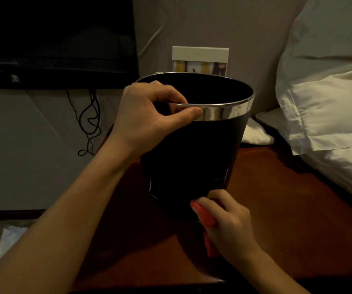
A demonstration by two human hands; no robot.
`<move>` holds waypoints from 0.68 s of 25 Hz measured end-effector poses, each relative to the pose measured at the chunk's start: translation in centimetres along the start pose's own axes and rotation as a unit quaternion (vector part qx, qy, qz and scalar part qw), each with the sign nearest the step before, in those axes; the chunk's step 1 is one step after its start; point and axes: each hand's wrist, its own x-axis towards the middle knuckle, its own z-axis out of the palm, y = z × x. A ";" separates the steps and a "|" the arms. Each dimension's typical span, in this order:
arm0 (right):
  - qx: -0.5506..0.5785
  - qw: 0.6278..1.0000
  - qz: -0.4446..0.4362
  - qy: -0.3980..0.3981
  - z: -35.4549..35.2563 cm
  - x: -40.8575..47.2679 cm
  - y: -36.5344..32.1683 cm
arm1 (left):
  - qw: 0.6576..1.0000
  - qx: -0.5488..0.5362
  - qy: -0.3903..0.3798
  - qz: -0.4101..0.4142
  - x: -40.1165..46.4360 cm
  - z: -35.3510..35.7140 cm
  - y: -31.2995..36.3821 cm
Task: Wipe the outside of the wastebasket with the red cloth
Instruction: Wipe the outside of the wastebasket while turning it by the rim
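Closest to us, our right hand [229,221] curls around a bunched red cloth [205,217], its fingers closed on the fabric so that a fold shows above the knuckles and a strip trails below the palm. The fingertips press the cloth against the lowest part of the wastebasket [194,158], just above where its base meets the dark wooden table [287,219]. The wastebasket is black, tapered and open at the top, and it stands upright on that table, directly ahead of the right fingers. Higher up, our left hand [149,115] pinches the shiny metal band [226,112] that circles the rim: the thumb lies flat along the outside of the band while the other fingers hook over the edge into the opening, steadying the bin. Beyond the left fingers a small framed card [200,59] leans against the wall, and dark cables [89,122] hang to the left of them. To the right of both hands lie white pillows [327,98]. We judge the wiping to be under way near the bottom of the near side; the black surface looks glossy, but the dim light does not show which areas are already cleaned. The far side, hidden from us, and the upper wall likely remain.
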 end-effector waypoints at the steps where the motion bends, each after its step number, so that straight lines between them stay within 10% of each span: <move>1: -0.002 1.000 -0.001 0.001 -0.3 0.4 0.0 | 1.000 -0.001 0.002 -0.001 0.0 0.0 0.0; 17: 0.046 0.995 0.027 0.089 -2.9 3.5 -0.3 | 1.000 -0.017 -0.012 -0.006 0.0 -0.2 -0.1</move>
